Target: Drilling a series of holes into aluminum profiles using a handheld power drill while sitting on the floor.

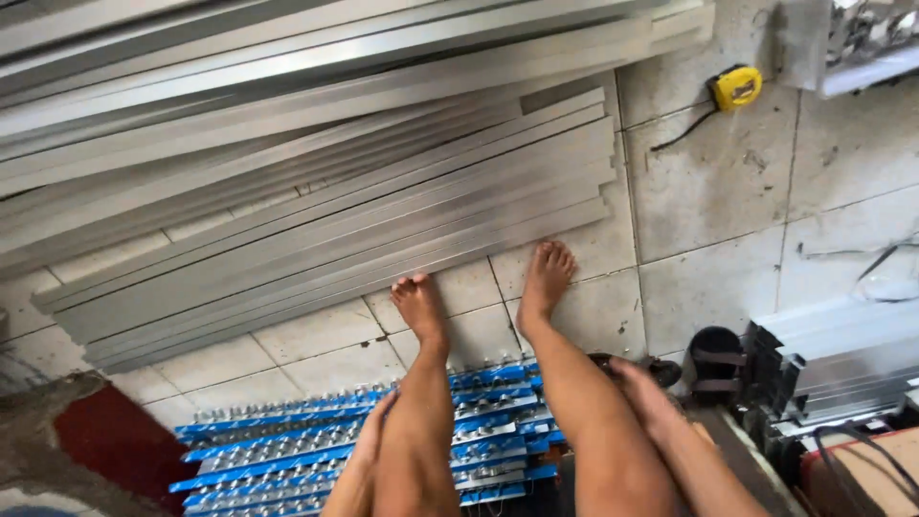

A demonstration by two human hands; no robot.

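Blue-taped strips (287, 450) touching left hand (375, 429), right hand (643, 383) well apart

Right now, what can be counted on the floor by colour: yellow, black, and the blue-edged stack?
Yellow: 1, the tape measure
Black: 1, the sandal
Blue-edged: 1, the stack of metal strips, which the left hand touches
Total: 3
The right hand lies on the right knee.
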